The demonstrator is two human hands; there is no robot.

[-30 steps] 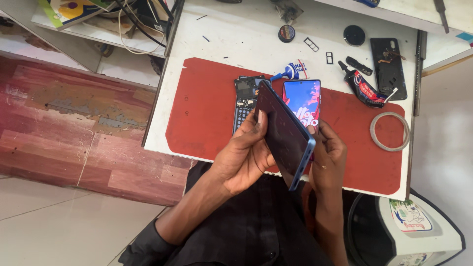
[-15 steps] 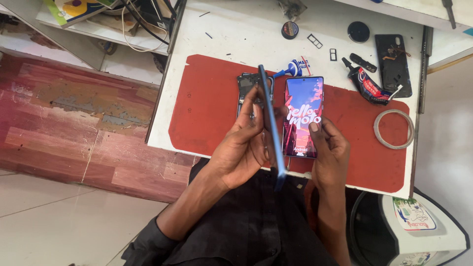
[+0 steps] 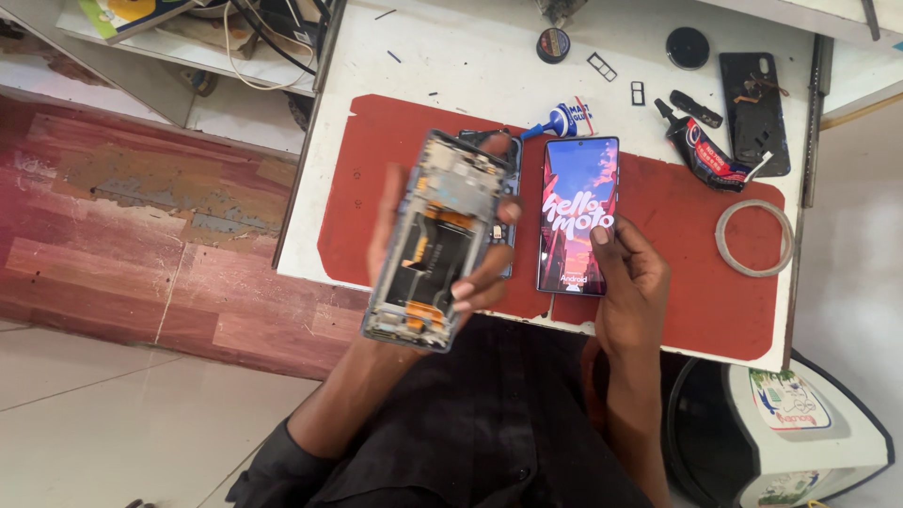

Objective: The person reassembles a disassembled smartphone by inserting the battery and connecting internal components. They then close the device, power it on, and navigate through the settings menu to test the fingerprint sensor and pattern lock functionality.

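Note:
My left hand [image 3: 442,259] holds an opened phone frame [image 3: 435,240] with its bare inner side up, showing orange flex cables and metal parts, raised above the red mat's left part. A lit phone display [image 3: 578,214] lies flat on the red mat [image 3: 696,282] to the right of it, showing a colourful start screen. My right hand [image 3: 628,282] rests at the display's lower right edge, its thumb pressing on the screen. Another dark phone part [image 3: 508,155] lies partly hidden under the raised frame.
On the white table [image 3: 451,66] lie a blue glue tube [image 3: 562,120], a black-and-red tube [image 3: 696,143], a black back cover [image 3: 754,111], a roll of tape [image 3: 754,237], two round tins [image 3: 553,43] and small tray parts. A white bin [image 3: 781,433] stands lower right.
My left hand has swung the phone frame away from the display and turned it flat, inner side up. The display now lies on the mat with my right thumb on it.

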